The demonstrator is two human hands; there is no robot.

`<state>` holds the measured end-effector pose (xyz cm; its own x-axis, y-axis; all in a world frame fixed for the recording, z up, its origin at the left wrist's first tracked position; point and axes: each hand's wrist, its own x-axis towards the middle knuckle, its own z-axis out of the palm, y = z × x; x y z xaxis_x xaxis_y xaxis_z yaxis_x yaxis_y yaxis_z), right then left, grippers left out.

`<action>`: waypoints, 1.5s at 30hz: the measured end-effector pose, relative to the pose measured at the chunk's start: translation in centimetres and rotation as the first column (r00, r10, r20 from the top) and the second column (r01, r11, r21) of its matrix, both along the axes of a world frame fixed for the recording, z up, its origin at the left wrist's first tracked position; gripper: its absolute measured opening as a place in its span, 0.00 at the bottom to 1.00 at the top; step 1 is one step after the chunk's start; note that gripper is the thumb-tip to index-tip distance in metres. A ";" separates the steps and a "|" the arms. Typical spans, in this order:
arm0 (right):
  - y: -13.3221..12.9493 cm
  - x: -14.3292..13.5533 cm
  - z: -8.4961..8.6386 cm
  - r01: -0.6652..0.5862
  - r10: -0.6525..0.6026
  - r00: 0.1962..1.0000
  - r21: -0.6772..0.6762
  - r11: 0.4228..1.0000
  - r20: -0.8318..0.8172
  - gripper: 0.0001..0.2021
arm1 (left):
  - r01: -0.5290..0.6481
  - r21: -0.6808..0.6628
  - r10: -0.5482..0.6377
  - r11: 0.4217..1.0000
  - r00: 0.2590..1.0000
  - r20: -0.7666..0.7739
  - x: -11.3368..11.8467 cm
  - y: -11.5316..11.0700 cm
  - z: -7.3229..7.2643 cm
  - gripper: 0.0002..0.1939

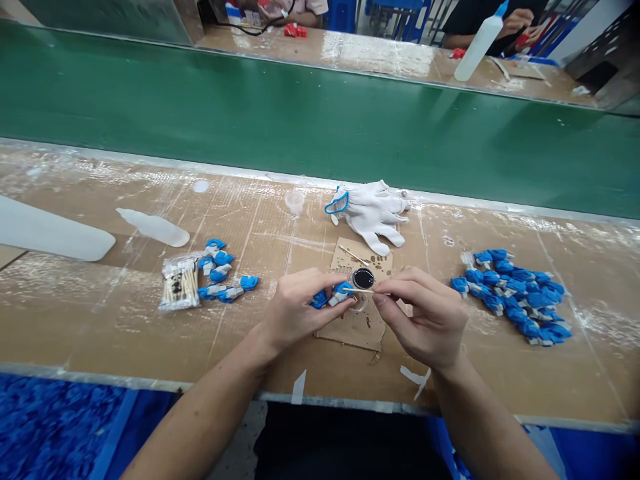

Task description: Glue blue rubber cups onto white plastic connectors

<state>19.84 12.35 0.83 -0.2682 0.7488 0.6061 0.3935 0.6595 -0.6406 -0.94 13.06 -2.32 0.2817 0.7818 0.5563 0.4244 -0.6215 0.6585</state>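
My left hand point(305, 300) is closed round a small blue-and-grey piece point(341, 293), pinched between thumb and fingers. Between the fingertips of my right hand point(425, 310) is a thin cotton swab point(360, 291), its tip touching or close to the piece. Just beyond the swab stands a small cup of black liquid point(363, 278), with a clear cup point(358, 304) partly hidden below it. Both rest on a stained cardboard sheet point(350, 333). Another swab point(353, 255) lies at the sheet's far end.
Several blue-and-grey pieces lie left point(220, 267), and a larger pile point(520, 290) lies right. A bag of swabs point(180, 283), a white glove point(375, 210) and a plastic bottle point(155, 227) are on the table. Beyond the green belt point(300, 113), other people handle red pieces near a bottle point(479, 47).
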 end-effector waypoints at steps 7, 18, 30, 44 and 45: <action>0.3 2.7 0.9 0.004 -0.003 1.000 0.026 1.000 -0.029 0.10 | -0.023 0.011 0.023 1.000 1.000 -0.002 -0.4 0.1 0.3 0.13; 1.3 6.9 0.7 -0.014 0.070 0.933 -0.158 0.987 0.354 0.13 | -0.141 -0.052 0.140 0.989 0.990 -0.012 -2.1 0.5 -0.1 0.16; 1.9 15.9 0.0 0.473 -0.121 0.703 -0.334 0.815 0.700 0.07 | -0.159 -0.171 0.164 0.972 0.986 0.014 -1.9 0.4 -0.2 0.14; 2.7 14.6 -0.7 0.378 -0.019 0.718 -0.367 0.850 0.696 0.08 | -0.171 -0.301 0.204 0.938 0.976 0.081 -2.1 0.0 -0.5 0.13; 2.5 14.4 -0.4 0.352 -0.066 0.776 -0.344 0.871 0.628 0.07 | -0.168 -0.303 0.206 0.938 0.974 0.096 -2.1 0.0 -0.5 0.13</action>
